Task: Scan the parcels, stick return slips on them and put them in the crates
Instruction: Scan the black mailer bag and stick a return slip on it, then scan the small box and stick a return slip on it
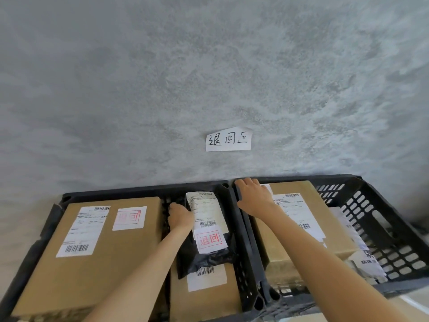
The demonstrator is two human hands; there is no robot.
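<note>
Two black plastic crates stand side by side against a grey wall. The left crate (pixel 144 190) holds a large cardboard box (pixel 97 249) with a shipping label and a red-stamped return slip (pixel 129 218). Beside it a black poly-bag parcel (pixel 209 249) with its own return slip (pixel 210 239) lies on a smaller box (pixel 204 296). My left hand (pixel 180 216) grips the bag's left edge. My right hand (pixel 254 196) rests flat on the far left corner of a cardboard box (pixel 301 228) in the right crate (pixel 371 205).
A handwritten paper sign (pixel 228 141) is stuck on the wall above the crates. White poly-bag parcels (pixel 362 252) lie at the right side of the right crate. The concrete floor shows at the left and at the bottom right.
</note>
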